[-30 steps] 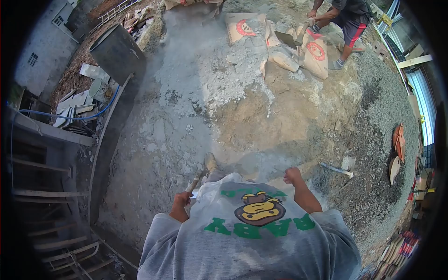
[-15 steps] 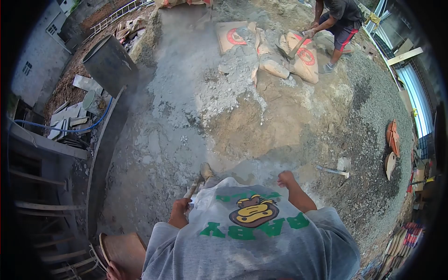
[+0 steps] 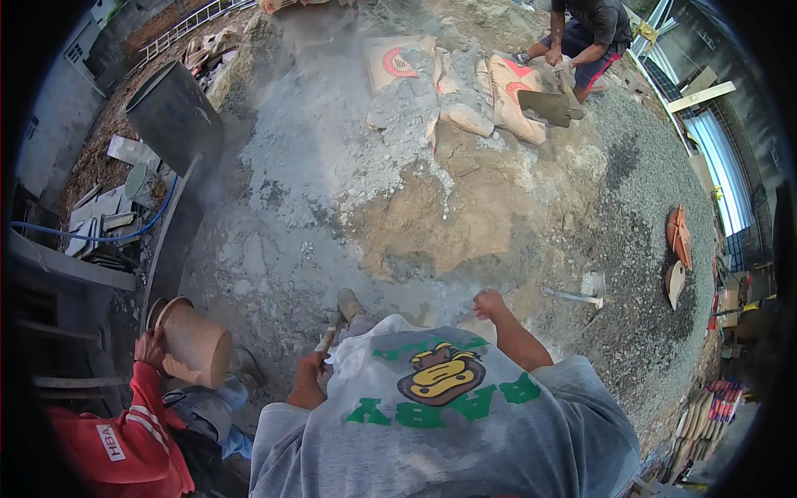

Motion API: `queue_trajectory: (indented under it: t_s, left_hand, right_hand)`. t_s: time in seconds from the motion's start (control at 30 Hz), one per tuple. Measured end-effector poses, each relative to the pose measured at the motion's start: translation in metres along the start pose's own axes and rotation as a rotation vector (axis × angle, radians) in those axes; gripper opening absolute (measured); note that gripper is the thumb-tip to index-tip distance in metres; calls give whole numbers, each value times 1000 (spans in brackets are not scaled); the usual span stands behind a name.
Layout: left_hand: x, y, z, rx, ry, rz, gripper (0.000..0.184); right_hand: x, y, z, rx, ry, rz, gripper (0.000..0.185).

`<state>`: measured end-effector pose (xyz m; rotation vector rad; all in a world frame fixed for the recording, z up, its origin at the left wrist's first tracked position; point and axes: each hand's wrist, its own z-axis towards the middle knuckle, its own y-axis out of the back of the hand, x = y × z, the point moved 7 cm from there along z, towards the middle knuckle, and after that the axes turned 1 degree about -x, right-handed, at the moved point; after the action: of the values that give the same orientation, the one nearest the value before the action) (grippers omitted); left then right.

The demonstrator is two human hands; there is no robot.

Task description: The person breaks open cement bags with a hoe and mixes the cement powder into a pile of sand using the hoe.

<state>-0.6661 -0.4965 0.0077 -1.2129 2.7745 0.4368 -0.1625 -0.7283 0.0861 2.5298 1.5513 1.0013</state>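
Note:
My left hand [image 3: 312, 365] is wrapped round a wooden handle [image 3: 330, 332] close to my left side. The handle slants forward toward my shoe [image 3: 349, 304], and its other end is hidden by my body. Out in front of my grey shirt, my right hand [image 3: 488, 304] is closed, and nothing shows in it. Grey, wet-looking ground lies beneath both hands. Ahead spreads a heap of grey powder [image 3: 290, 166] beside brown sand [image 3: 448, 224].
A co-worker's red sleeve [image 3: 137, 432] and hand hold a brown bucket [image 3: 203, 344] at left. Another person [image 3: 591, 41] grips a hoe [image 3: 548, 108] near paper sacks [image 3: 515, 95]. A drum [image 3: 174, 116] stands left; a tool [image 3: 573, 296] and gravel [image 3: 639, 207] lie right.
The co-worker in red has come into view at left, raising the bucket. The far person's hoe has swung to the right. My hands keep nearly the same pose; the view has shifted slightly.

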Motion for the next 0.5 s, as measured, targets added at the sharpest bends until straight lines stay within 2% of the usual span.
queue_trajectory:
  t_s: [0.03, 0.13, 0.23, 0.3, 0.4, 0.5]
  left_hand:
    - [-6, -1, -11, 13, 31, 48, 25]
    - [-38, -10, -68, -42, -47, 218, 23]
    - [-37, -13, -82, -33, -19, 211, 23]
    - [-46, -16, -110, -74, -80, 222, 24]
    - [-50, -24, -107, -54, -384, 308, 25]
    - [-36, -33, -82, 8, -361, 377, 25]
  right_hand:
    - [-4, 1, 1, 2, 1, -7, 16]
    - [-21, 5, 2, 4, -15, -29, 15]
    - [-32, 16, 5, 8, -20, -91, 15]
    - [-34, 24, 6, 23, 20, -155, 15]
    - [-35, 37, 4, -52, -36, -72, 15]
    - [-29, 44, 7, -17, 6, -123, 17]
